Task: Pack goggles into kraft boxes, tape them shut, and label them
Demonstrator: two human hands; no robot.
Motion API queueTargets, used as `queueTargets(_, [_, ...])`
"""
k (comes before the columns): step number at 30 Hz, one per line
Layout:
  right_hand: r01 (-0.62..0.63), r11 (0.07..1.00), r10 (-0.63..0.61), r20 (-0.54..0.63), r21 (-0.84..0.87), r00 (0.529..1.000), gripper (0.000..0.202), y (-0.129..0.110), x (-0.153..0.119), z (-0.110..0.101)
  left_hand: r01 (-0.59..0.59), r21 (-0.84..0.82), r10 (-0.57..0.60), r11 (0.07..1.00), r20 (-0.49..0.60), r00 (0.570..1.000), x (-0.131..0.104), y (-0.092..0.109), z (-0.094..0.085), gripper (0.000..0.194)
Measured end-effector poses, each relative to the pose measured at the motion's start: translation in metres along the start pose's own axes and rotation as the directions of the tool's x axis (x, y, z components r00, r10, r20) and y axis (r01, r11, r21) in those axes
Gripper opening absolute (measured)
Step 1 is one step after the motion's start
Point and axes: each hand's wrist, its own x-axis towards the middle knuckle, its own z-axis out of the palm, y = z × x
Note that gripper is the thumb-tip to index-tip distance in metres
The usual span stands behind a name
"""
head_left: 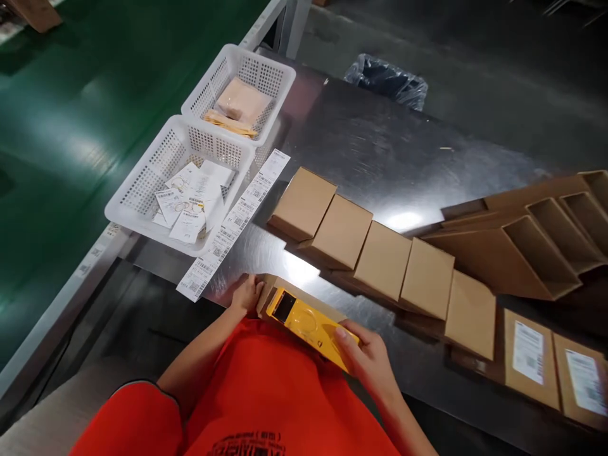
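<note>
A yellow box (pixel 311 323) with a dark window at its left end lies along a brown cardboard box (pixel 268 292), close to my red shirt. My right hand (pixel 363 354) is closed on the yellow box's right end, thumb on top. At the other end, my left hand (pixel 247 295) has its fingers wrapped round the edge of the brown cardboard box. Most of the cardboard box is hidden behind the yellow box. Beyond my left hand, a long strip of printed labels (pixel 235 221) lies slanting on the metal table (pixel 370 139).
Several closed brown boxes (pixel 304 202) run in a row to the right, the last ones bearing white labels (pixel 528 352). Open cartons (pixel 527 253) lie behind them. White baskets (pixel 142 221) with papers and packets stand at left. A lined bin (pixel 387 82) is beyond the table.
</note>
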Motion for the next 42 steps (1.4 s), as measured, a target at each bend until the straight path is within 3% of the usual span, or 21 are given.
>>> queueTargets(3, [0.037,0.999,-0.038,-0.039,-0.024,0.999,0.048,-0.001,0.000,0.001,-0.016,0.038,0.017,0.999,-0.013,1.000,-0.015,-0.004,-0.013,0.027])
queueTargets(7, [0.068,0.998,-0.068,-0.051,-0.009,0.996,0.048,-0.008,0.000,0.000,-0.235,-0.013,0.235,0.972,0.137,0.962,-0.048,-0.008,-0.012,0.068])
queueTargets(10, [-0.024,0.997,0.023,0.013,0.077,1.000,0.049,-0.010,0.000,-0.004,-0.290,0.000,0.278,0.957,0.287,0.917,-0.053,-0.006,-0.016,0.099])
queueTargets(12, [-0.102,0.986,0.092,0.078,0.133,0.993,0.049,-0.011,0.000,-0.005,-0.351,0.025,0.325,0.936,0.320,0.890,-0.045,0.003,-0.028,0.120])
queueTargets(14, [-0.112,0.986,0.099,0.101,0.127,0.990,0.047,-0.014,0.002,-0.002,-0.517,0.043,0.471,0.855,0.353,0.808,-0.032,0.019,-0.043,0.132])
queueTargets(17, [-0.037,0.998,0.032,0.088,0.056,0.996,0.045,-0.020,0.007,0.000,-0.717,0.109,0.613,0.688,0.442,0.655,-0.018,0.046,-0.059,0.121])
queueTargets(19, [-0.018,0.999,0.014,0.127,0.030,0.992,0.044,-0.017,0.006,-0.010,-0.754,0.165,0.627,0.636,0.458,0.630,-0.016,0.058,-0.062,0.110])
queueTargets(22, [-0.074,0.997,0.076,0.154,-0.015,0.985,0.043,0.022,-0.011,-0.054,-0.749,0.250,0.626,0.613,0.425,0.654,-0.019,0.068,-0.061,0.104])
queueTargets(26, [-0.258,0.964,0.260,0.034,-0.065,0.965,0.043,0.118,-0.051,-0.120,-0.724,0.343,0.586,0.598,0.430,0.687,-0.024,0.069,-0.063,0.097])
queueTargets(29, [-0.225,0.947,0.222,-0.040,-0.228,0.974,0.039,0.165,-0.058,-0.121,-0.703,0.491,0.555,0.514,0.434,0.710,-0.029,0.072,-0.065,0.100])
queueTargets(32, [-0.179,0.921,0.181,-0.027,-0.346,0.983,0.036,0.165,-0.037,-0.091,-0.675,0.673,0.573,0.303,0.437,0.693,-0.040,0.096,-0.050,0.108])
queueTargets(35, [-0.177,0.901,0.183,-0.024,-0.396,0.983,0.037,0.145,-0.015,-0.069,-0.728,0.674,0.533,0.125,0.573,0.622,-0.058,0.135,-0.005,0.112])
queueTargets(36, [-0.175,0.896,0.180,-0.027,-0.409,0.983,0.039,0.140,-0.010,-0.065,-0.745,0.658,0.496,0.108,0.614,0.614,-0.064,0.147,0.014,0.111])
queueTargets(39, [-0.190,0.890,0.185,-0.052,-0.415,0.981,0.043,0.131,-0.008,-0.061,-0.730,0.667,0.444,0.151,0.614,0.653,-0.072,0.168,0.058,0.103])
queueTargets(42, [-0.218,0.898,0.200,-0.085,-0.384,0.976,0.047,0.122,-0.010,-0.062,-0.738,0.627,0.473,0.249,0.586,0.658,-0.075,0.176,0.065,0.094])
